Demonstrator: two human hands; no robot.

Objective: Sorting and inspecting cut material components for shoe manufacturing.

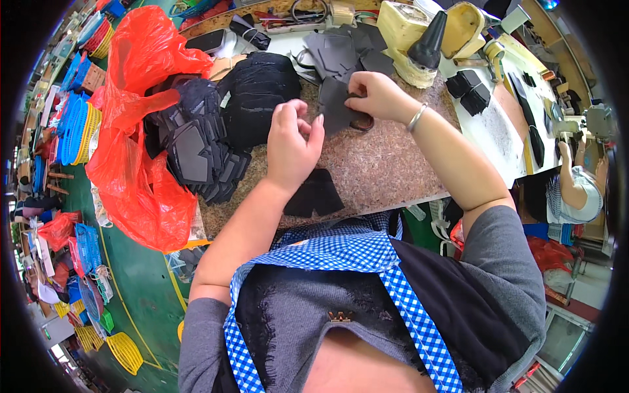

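Note:
My right hand (381, 98) is closed in a pinch at the edge of a flat dark grey piece (335, 108) over the stone-topped table (406, 154). A small dark curved thing (362, 124) shows just under its fingers; its kind I cannot make out. My left hand (295, 147) is raised to the left of that piece, fingers half bent and thumb apart, with nothing in it. Beside it stands a stack of black fabric-like pieces (259, 98). One black piece (314, 194) lies by the table's near edge. More grey pieces (329, 54) overlap beyond my hands.
Left of the black stack, grey pieces (194, 154) are heaped beside a red plastic bag (141, 177). A black cone (429, 40) stands in a yellowish base at the back. Small black pieces (468, 92) lie on the right. Another person (576, 190) is at far right.

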